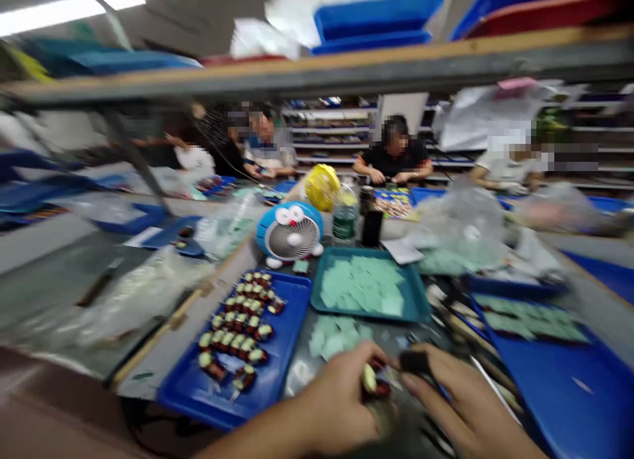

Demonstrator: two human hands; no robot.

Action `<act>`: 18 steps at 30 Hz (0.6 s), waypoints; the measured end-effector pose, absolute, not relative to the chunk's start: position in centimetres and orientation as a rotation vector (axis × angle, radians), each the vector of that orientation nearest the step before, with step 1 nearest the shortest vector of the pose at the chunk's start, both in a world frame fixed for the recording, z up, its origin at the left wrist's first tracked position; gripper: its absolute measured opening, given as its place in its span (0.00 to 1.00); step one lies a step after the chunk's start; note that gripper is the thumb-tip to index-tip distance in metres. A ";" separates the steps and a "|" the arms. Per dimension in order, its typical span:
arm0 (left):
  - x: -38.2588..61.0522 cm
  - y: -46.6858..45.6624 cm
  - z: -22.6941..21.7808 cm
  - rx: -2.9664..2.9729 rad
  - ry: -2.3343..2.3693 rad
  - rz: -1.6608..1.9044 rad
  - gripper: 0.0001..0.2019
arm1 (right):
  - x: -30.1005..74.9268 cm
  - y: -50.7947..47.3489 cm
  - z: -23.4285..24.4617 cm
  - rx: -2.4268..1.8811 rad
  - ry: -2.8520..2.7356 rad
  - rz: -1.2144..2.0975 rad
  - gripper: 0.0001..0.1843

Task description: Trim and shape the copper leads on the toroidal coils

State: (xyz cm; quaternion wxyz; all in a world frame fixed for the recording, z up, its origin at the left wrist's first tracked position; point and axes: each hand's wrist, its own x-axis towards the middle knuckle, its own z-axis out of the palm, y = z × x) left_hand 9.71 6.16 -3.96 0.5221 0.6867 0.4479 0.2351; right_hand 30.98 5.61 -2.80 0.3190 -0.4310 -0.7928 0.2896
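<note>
My left hand (341, 399) is at the bottom centre with its fingers closed on a small red and cream wound coil (372, 382). My right hand (465, 406) is just right of it and pinches a small black tool or part (414, 361) against the coil. Both hands hover over the grey bench, close to a loose pile of pale green square pads (333, 337). To the left lies a blue tray (277, 366) with several rows of the same coils (236, 332). The frame is blurred by motion.
A teal tray (415, 300) of green pads sits behind the hands. A blue cartoon desk fan (291, 233), a yellow fan (321, 185), a bottle (345, 216) and a dark cup (372, 226) stand further back. Blue trays (569, 386) fill the right. Other people work at the far benches.
</note>
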 end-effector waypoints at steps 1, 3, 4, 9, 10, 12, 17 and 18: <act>9.7 6.1 -3.4 1.669 1.082 0.560 0.15 | 31.1 5.8 -3.0 -1.147 -2.092 0.815 0.15; 9.6 6.4 -2.6 1.679 1.077 0.505 0.13 | 31.3 6.2 -3.3 -1.188 -2.063 0.829 0.11; 9.5 6.6 -2.4 1.677 1.078 0.476 0.12 | 31.4 6.3 -3.3 -1.180 -2.082 0.811 0.10; 10.4 7.0 -2.3 1.795 1.112 0.420 0.13 | 32.1 6.6 -2.7 -1.102 -2.299 0.539 0.13; 10.6 7.0 -2.3 1.828 1.110 0.429 0.13 | 32.2 6.7 -2.4 -1.100 -2.329 0.520 0.13; 10.8 6.9 -2.5 1.888 1.086 0.461 0.11 | 32.2 6.8 -2.1 -1.125 -2.331 0.595 0.12; 10.8 6.3 -4.0 1.907 1.003 0.531 0.09 | 32.0 5.9 -3.5 -1.161 -2.077 0.869 0.14; 10.8 6.2 -4.4 1.894 0.992 0.536 0.10 | 32.3 5.4 -4.5 -1.201 -2.025 0.861 0.14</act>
